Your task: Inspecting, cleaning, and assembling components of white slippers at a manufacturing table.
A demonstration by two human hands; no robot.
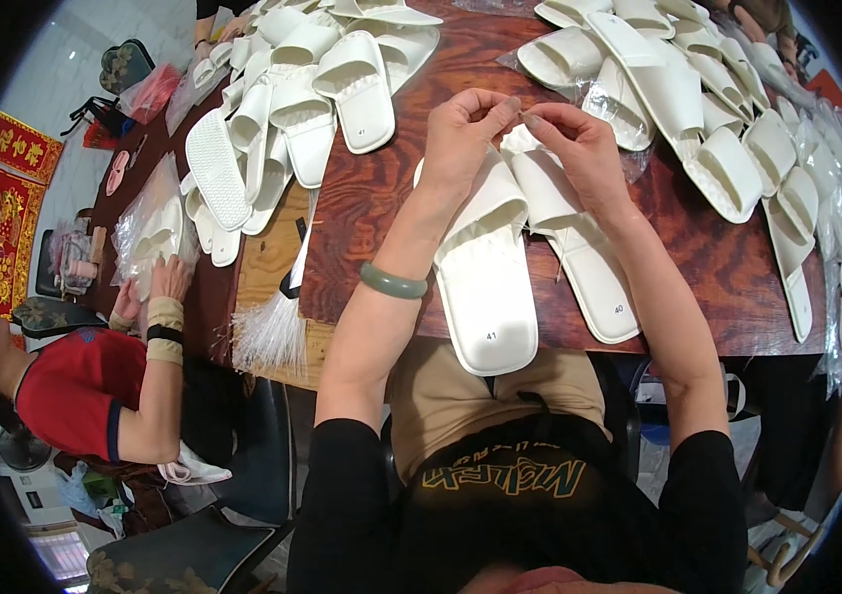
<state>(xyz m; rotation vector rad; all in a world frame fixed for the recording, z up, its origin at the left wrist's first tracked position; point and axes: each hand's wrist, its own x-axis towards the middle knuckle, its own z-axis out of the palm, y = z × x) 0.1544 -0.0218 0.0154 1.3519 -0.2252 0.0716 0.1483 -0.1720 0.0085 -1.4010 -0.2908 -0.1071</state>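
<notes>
Left hand (470, 134) and right hand (579, 148) are pinching over white slippers (485, 287) on a wooden table (366, 208).
Fingertips (508, 105) are nearly meeting; slipper piles (294, 102) are lying to either side, and a co-worker (89, 391) in red is handling a bagged slipper (161, 234).

Surface (342, 238): reddish-brown with dark, wavy grain. Two white slippers lay side by side at its near edge, heels toward the wearer of the camera; the left slipper (485, 287) overhung the edge, while the right slipper (599, 282) ended about level with it. Far left: a heap of white slippers (300, 119), overlapping, one slipper (218, 168) showing its textured sole. Far right: a second heap (728, 173), jumbled, clear plastic (639, 163) under part of it. One slipper (794, 257) lay by the right end. Left of the grained top, lighter wood (262, 262) carried a fanned bundle of clear strands (272, 337).
</notes>
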